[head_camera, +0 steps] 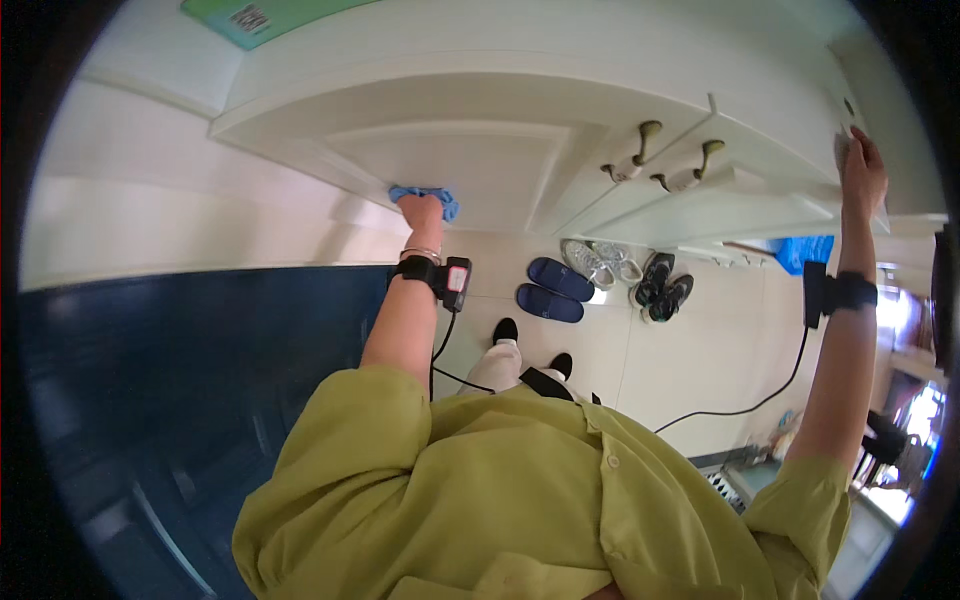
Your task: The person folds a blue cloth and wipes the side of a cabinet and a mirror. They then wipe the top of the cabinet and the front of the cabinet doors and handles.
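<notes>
On the left, my left hand [421,211] presses a crumpled blue cloth [450,202] against the lower part of a white cabinet door [457,161] with a raised panel. Far to the right, my right hand [866,176] touches the white cabinet [795,112] near its right end. Its fingers are bent, and their grip is partly hidden. Two ornate handles in bronze and white, the left handle [631,154] and the right handle [688,166], sit on the doors between my hands.
Below the cabinet are navy slippers [555,289], silvery shoes [600,262] and black sneakers [660,289] on the tiles. A dark blue door [225,360] stands at left. A blue item [804,253] is near my right forearm. Cables [750,412] run from both wrist devices. A green item [277,19] lies above.
</notes>
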`<state>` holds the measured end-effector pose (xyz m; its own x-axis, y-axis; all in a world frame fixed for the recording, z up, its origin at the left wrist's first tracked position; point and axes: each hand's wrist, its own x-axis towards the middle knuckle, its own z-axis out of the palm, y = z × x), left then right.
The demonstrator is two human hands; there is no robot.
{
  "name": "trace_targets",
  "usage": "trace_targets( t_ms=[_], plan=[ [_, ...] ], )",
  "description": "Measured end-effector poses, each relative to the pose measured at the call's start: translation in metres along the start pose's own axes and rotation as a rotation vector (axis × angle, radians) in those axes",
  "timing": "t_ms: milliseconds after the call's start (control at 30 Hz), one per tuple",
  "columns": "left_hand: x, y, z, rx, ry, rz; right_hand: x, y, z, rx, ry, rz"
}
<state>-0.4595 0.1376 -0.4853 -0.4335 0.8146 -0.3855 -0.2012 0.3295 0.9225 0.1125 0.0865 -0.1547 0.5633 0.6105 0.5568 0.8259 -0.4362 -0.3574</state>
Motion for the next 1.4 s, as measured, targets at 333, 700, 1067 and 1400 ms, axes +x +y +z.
trace_targets(
  t_ms=[333, 700, 1067, 1400],
  plan=[
    [-0.101, 0.037, 0.048, 0.281, -0.734, -0.042, -0.001, -0.025, -0.009, -0.024, 0.019, 0.086],
    [-0.193, 0.122, 0.052, 0.074, -1.160, 0.145, -0.020, -0.043, -0.014, 0.137, -0.045, 0.159],
    [-0.248, 0.164, 0.055, 0.745, -0.860, 1.106, -0.198, -0.029, -0.081, 0.702, -0.253, -0.186],
    [-0.251, 0.216, 0.133, 0.603, -0.211, 1.849, -0.415, 0.106, -0.128, 0.754, -0.469, 0.590]
  ],
)
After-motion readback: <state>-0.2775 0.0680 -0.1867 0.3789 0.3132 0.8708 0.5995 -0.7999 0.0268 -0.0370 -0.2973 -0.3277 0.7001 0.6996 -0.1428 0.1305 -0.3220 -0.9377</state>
